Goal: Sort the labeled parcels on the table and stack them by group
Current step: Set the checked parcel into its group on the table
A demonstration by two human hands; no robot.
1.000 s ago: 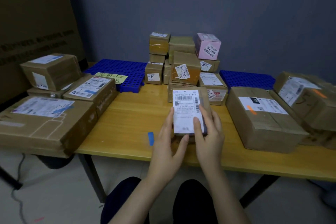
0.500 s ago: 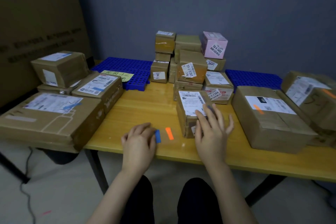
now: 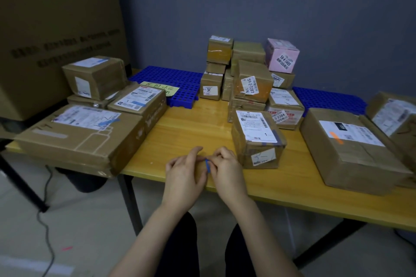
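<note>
A small blue sticker strip point(image 3: 207, 165) is pinched between my left hand point(image 3: 183, 175) and my right hand point(image 3: 226, 170) at the front edge of the wooden table point(image 3: 184, 132). Just right of my hands stands a small brown parcel point(image 3: 257, 138) with a white shipping label on top, touched by neither hand. Behind it rises a pile of small parcels point(image 3: 249, 78), topped by a pink box point(image 3: 281, 55). Large brown parcels lie at the left point(image 3: 78, 135) and at the right point(image 3: 351, 148).
Two blue perforated pallets lie at the back, one on the left point(image 3: 177, 78) bearing a yellow note point(image 3: 161, 87), one on the right point(image 3: 328, 100). A huge cardboard box point(image 3: 51, 29) stands at the far left. A cable point(image 3: 46, 209) trails on the floor.
I set the small labelled parcel down on the table and let go of it. My left hand picked up the blue sticker, and both hands came together on it near the front edge.
</note>
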